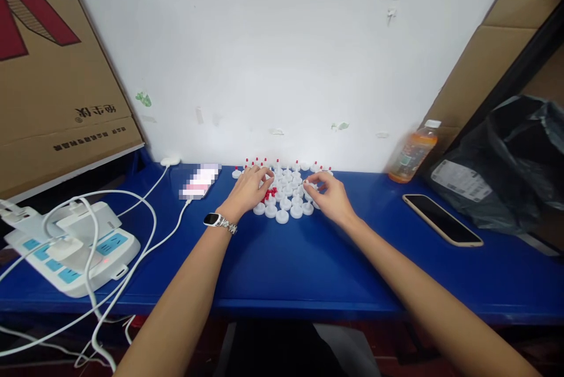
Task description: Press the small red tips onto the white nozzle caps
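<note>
White nozzle caps (pixel 282 216) stand in a cluster on the blue table, between and in front of my hands. Small red tips (pixel 269 194) lie in a heap on the cluster's left side. My left hand (pixel 250 189), with a watch on its wrist, bends over that heap; its thumb and index finger curl closely together, and whatever they hold is too small to make out. On the right of the cluster, my right hand (pixel 329 194) pinches a white cap between thumb and index finger. Along the back stand several caps with red tips fitted (pixel 277 164).
A white power strip (pixel 127 248) with plugs and looping cables lies at the left, near a charging phone (pixel 200 182). At the right are a bottle of orange drink (pixel 414 154), another phone (pixel 443 219) and a dark plastic bag (pixel 506 154). A white wall (pixel 282 60) backs the table.
</note>
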